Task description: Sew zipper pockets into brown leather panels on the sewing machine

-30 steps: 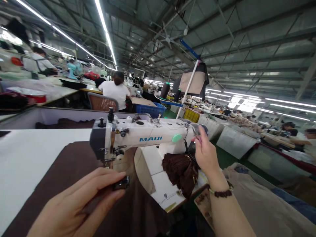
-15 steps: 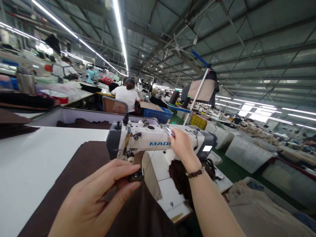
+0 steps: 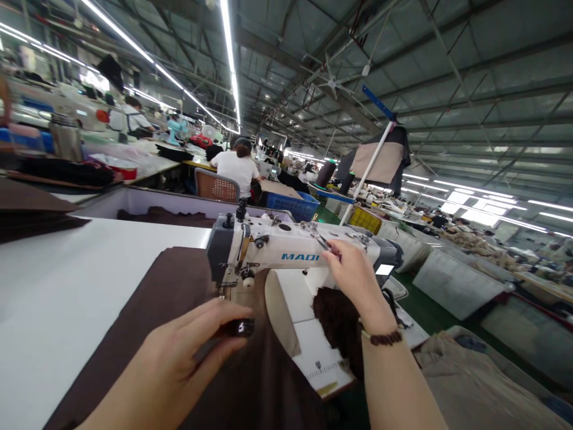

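My left hand [image 3: 179,358] is closed in front of the sewing machine [image 3: 286,245], pinching a small shiny dark bobbin case [image 3: 243,327] between thumb and fingers. My right hand [image 3: 351,272] grips a pair of thread snips [image 3: 326,243], their pointed metal tips beside the top of the machine arm, just above the lettering. Most of the snips' handle is hidden in my palm. Dark brown fabric [image 3: 147,322] lies under the needle end and hangs toward me below my left hand.
A bunched dark brown piece [image 3: 338,322] rests on the machine bed by my right wrist. Beige fabric [image 3: 470,382] fills a bin at lower right. A white table [image 3: 107,280] extends left. Ahead, a person in a white top [image 3: 236,170] sits near a blue crate [image 3: 293,206].
The thread seen running from the bobbin case to the machine top is no longer visible. The snips have come off the machine top slightly toward me, and my left hand is slightly lower.
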{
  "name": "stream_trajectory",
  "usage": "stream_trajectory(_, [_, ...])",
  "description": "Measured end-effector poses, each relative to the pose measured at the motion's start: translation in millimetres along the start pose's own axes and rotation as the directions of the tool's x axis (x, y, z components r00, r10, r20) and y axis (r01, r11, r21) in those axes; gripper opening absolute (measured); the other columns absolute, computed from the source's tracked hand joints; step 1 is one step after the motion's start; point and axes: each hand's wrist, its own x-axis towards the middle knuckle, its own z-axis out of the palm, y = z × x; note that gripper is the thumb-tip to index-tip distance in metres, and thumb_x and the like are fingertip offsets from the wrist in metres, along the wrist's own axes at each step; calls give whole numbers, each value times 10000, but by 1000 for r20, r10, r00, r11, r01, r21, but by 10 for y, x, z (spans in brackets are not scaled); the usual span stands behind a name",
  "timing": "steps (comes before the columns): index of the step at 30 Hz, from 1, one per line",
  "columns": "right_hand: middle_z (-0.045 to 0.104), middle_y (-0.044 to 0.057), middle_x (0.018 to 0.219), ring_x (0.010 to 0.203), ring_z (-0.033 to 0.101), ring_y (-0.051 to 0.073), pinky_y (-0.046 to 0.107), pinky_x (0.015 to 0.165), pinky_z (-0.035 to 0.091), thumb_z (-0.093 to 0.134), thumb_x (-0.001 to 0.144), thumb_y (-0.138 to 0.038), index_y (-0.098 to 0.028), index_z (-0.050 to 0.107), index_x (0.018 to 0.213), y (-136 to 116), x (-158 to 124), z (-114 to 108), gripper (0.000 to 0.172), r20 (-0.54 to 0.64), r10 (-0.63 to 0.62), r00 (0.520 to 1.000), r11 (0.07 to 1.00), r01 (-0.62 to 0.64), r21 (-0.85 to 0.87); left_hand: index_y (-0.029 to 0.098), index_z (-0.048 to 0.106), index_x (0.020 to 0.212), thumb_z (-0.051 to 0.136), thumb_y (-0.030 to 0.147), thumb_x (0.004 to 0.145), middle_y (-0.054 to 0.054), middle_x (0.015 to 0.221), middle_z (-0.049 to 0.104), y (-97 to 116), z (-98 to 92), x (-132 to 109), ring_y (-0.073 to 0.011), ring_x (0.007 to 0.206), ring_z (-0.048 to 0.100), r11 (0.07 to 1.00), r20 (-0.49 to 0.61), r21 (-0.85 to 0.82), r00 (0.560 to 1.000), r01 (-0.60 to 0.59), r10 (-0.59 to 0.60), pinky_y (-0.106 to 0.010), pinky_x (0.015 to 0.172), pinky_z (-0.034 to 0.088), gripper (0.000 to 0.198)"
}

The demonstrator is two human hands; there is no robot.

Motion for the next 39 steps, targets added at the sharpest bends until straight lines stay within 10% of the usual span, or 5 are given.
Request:
stream_trajectory(6, [484, -15, 733, 521, 436, 49, 168, 443, 349, 574, 779, -323, -170, 521, 1111, -174, -734, 247, 370, 544, -232, 806, 517, -371, 771, 213, 584, 853, 496, 187, 811, 21, 794, 650, -51, -106, -34, -114, 697, 625, 999, 152, 4, 987, 51, -51, -153, 620, 477, 101])
stream_trajectory(13, [437, -39, 654, 446, 397, 20, 133, 360, 282, 675, 714, -320, -160, 563, 1048, -503, -1109, 592, 386, 677, -526, 515, -127, -834, 536, 191, 582, 862, 498, 142, 805, 14, 803, 641, 87, -116, -38, -100, 701, 604, 995, 126, -26, 988, 94, -90, -167, 654, 467, 114])
stream_trajectory(26, [481, -53, 491, 376, 361, 22, 136, 352, 235, 603, 764, -322, -132, 598, 1059, -471, -1203, 522, 351, 726, -537, 430, 304, -704, 642, 169, 591, 859, 535, 197, 792, -25, 821, 643, 135, -91, -142, -130, 711, 609, 977, 135, -94, 974, 194, -180, -207, 630, 486, 92])
stream_trajectory(32, [574, 40, 967, 614, 482, 50, 151, 503, 401, 582, 750, -206, -162, 611, 1019, -412, -1202, 390, 275, 684, -388, 618, 588, -406, 700, 185, 591, 859, 500, 130, 832, -32, 902, 636, 104, -128, -259, -119, 828, 617, 996, 97, -82, 995, 29, -21, -182, 716, 499, 109])
stream_trajectory(39, [551, 17, 805, 598, 466, 60, 153, 479, 382, 611, 737, -333, -152, 490, 956, -457, -1205, 272, 309, 731, -336, 593, 461, -573, 677, 173, 554, 926, 429, 117, 876, -55, 968, 630, 85, -77, -412, -116, 887, 618, 995, 181, -14, 979, -94, 95, -196, 773, 515, 145])
